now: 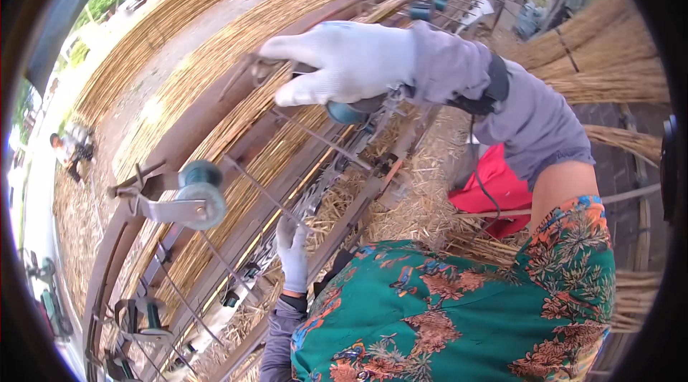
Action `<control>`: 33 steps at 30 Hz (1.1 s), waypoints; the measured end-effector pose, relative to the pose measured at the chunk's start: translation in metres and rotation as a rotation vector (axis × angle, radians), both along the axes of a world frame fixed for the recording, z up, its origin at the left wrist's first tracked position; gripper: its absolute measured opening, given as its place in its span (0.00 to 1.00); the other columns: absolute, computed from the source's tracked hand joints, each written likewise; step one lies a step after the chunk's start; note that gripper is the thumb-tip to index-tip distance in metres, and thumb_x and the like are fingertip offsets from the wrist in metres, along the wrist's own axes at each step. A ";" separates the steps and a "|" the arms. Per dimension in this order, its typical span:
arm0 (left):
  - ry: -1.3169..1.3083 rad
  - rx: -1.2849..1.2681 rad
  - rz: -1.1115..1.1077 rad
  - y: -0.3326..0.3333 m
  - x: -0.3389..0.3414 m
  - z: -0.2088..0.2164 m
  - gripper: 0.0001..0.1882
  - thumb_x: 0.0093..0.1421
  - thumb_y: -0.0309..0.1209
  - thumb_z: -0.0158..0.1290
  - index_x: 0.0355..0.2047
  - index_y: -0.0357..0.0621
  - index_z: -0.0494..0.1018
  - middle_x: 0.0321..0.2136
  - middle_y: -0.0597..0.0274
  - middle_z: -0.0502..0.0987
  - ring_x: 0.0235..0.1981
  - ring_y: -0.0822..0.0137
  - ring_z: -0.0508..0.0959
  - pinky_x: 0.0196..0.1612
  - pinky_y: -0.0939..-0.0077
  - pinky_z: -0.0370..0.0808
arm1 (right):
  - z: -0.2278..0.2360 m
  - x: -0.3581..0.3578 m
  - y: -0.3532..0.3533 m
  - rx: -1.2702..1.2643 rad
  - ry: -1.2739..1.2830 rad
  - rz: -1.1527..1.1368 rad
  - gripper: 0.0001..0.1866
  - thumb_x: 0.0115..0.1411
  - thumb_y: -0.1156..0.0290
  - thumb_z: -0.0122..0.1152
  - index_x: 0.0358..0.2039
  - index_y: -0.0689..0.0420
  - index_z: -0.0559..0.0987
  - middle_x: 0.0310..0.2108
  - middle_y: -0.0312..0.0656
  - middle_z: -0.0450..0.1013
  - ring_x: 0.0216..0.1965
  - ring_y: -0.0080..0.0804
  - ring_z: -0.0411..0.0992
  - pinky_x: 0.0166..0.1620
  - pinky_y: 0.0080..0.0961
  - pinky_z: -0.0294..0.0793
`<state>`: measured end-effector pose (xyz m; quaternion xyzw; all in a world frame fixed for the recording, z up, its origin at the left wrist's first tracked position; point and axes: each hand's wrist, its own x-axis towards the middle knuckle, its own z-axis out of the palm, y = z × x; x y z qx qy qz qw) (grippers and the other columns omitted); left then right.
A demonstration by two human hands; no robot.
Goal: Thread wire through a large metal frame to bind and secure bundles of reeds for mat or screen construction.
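My right hand [344, 63], in a white knit glove, reaches across the reed-weaving machine with its fingers stretched and the thumb apart. It is over a metal spool bracket, and a blue-green thread spool [345, 112] shows just under the palm. What the fingertips touch is partly hidden. Lower down, my left hand [292, 256], also gloved, is upright with its fingers extended, beside a thin metal rod [258, 187]. I see nothing held in it. Nearer the left, another bracket carries a teal thread spool [201, 192].
A curved brown metal beam [186, 135] runs along the machine, with long reeds [236, 135] behind it. Straw litter [423, 181] covers the ground. Tied reed bundles [595, 52] and a red cloth [494, 188] lie at the right. A person [72, 153] sits at the far left.
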<state>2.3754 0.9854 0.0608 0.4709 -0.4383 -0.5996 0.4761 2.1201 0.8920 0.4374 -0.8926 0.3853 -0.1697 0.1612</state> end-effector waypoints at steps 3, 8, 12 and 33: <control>-0.117 -0.214 0.415 0.010 0.055 -0.005 0.28 0.65 0.22 0.49 0.65 0.35 0.56 0.61 0.48 0.65 0.62 0.59 0.66 0.64 0.66 0.62 | -0.038 0.015 0.000 -0.134 -0.215 -0.032 0.28 0.62 0.57 0.59 0.59 0.56 0.67 0.26 0.43 0.75 0.26 0.35 0.76 0.34 0.31 0.74; -0.575 -0.287 0.900 0.015 0.142 0.009 0.35 0.64 0.29 0.53 0.68 0.36 0.51 0.64 0.48 0.60 0.65 0.56 0.63 0.65 0.65 0.58 | -0.077 0.040 -0.005 -0.142 -0.630 -0.026 0.31 0.60 0.72 0.60 0.62 0.62 0.61 0.43 0.42 0.74 0.42 0.22 0.73 0.44 0.20 0.73; -0.558 -0.047 1.191 -0.013 0.184 0.015 0.39 0.65 0.37 0.53 0.68 0.35 0.49 0.66 0.43 0.57 0.67 0.53 0.57 0.67 0.68 0.55 | -0.088 0.042 -0.003 0.045 -0.775 -0.045 0.31 0.61 0.73 0.58 0.63 0.63 0.59 0.43 0.42 0.73 0.42 0.25 0.72 0.45 0.23 0.73; 0.251 -0.036 -0.197 0.127 0.200 0.121 0.15 0.70 0.33 0.43 0.45 0.35 0.74 0.34 0.62 0.79 0.32 0.74 0.76 0.38 0.78 0.75 | -0.038 0.292 0.145 -0.128 -0.335 0.038 0.34 0.61 0.55 0.63 0.58 0.65 0.66 0.45 0.49 0.75 0.47 0.37 0.75 0.52 0.31 0.72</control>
